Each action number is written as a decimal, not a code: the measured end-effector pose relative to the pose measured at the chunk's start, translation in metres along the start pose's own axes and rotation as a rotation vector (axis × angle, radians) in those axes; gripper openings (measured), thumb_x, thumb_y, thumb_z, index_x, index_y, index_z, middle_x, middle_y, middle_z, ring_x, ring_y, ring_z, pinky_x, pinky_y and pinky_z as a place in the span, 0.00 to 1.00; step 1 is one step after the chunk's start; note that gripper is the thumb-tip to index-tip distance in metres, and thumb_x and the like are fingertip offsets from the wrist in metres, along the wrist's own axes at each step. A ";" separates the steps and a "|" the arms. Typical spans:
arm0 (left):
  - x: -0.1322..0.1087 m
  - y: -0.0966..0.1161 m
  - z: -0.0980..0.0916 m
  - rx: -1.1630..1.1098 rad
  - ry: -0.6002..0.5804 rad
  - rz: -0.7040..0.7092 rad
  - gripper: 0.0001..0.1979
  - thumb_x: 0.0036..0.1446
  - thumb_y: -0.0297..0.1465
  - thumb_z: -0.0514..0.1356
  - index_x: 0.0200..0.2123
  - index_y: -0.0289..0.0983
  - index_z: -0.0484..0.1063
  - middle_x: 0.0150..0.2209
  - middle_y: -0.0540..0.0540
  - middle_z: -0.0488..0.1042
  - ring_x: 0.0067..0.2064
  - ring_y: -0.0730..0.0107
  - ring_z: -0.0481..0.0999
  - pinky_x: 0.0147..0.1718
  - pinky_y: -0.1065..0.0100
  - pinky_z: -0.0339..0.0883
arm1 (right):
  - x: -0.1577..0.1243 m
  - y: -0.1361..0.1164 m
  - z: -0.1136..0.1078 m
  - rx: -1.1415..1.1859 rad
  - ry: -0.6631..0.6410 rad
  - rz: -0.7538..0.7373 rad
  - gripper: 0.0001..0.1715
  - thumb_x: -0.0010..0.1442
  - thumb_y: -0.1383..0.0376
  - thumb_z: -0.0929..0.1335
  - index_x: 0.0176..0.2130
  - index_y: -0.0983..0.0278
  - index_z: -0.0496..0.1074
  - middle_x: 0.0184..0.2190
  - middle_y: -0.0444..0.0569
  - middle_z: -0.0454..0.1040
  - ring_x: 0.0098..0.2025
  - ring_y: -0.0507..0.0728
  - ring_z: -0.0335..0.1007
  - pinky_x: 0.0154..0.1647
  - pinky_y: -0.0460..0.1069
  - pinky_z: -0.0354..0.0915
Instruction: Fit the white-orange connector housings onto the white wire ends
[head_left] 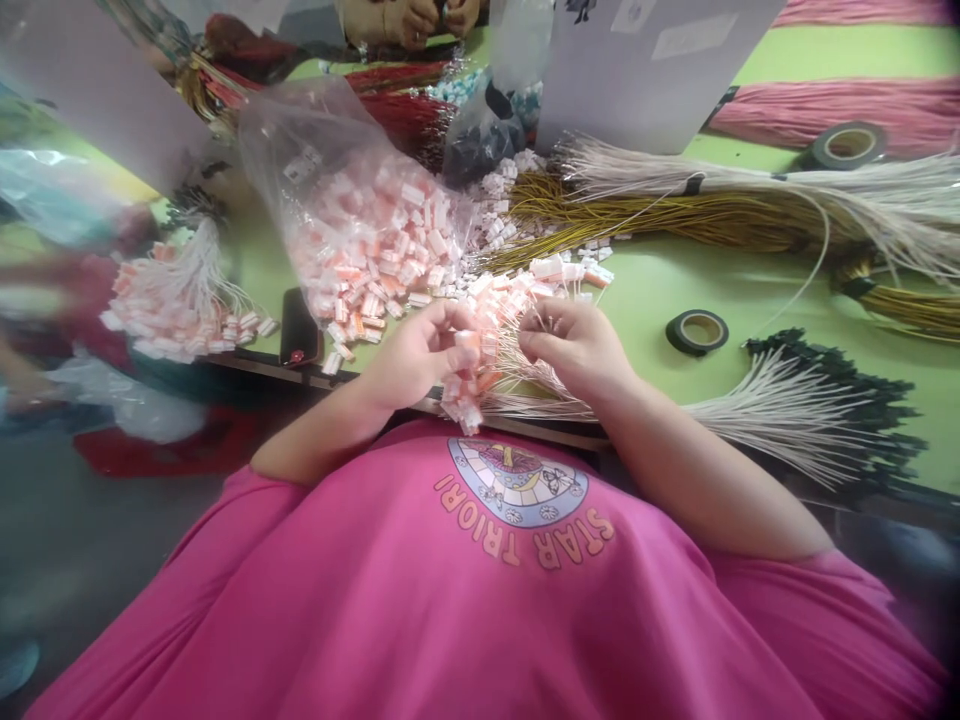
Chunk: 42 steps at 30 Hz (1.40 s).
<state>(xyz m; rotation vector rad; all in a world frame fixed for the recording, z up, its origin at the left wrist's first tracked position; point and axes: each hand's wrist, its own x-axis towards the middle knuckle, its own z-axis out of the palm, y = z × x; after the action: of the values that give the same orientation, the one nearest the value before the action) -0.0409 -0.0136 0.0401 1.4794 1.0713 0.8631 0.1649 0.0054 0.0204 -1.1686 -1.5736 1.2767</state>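
My left hand [424, 350] is closed, its thumb and fingers pinching a small white-and-orange plastic connector [466, 345]. Close by on the right, my right hand [574, 345] is closed with its fingertips together over thin white wires [514, 365]; exactly what they pinch is hidden. Between and below the hands lies a bunch of these wires with pale orange connectors [461, 395] on their ends, at the table's front edge. Behind my left hand, a clear plastic bag [300, 130] lies open, with many loose connectors [367, 250] spilling from it.
On the green table [637, 290] lie a black tape roll [697, 331], wires with black connectors [832, 410], white wire bundles [652, 170] and yellow ones [615, 212]. A phone-like dark object [300, 328] and a finished-looking connector bunch [180, 300] are left. Another person's hands [412, 20] show at the back.
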 end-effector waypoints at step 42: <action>0.010 -0.015 0.024 0.314 0.057 0.008 0.11 0.54 0.28 0.62 0.42 0.35 0.76 0.34 0.46 0.78 0.32 0.71 0.78 0.32 0.70 0.73 | -0.009 0.003 0.007 -0.436 0.058 -0.153 0.13 0.55 0.64 0.64 0.21 0.62 0.60 0.17 0.42 0.61 0.22 0.50 0.53 0.25 0.48 0.50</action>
<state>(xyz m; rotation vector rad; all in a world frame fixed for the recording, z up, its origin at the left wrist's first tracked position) -0.0178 -0.0113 0.0206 1.7266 1.2889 0.7710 0.1608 -0.0051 0.0162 -1.3025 -1.9156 0.8143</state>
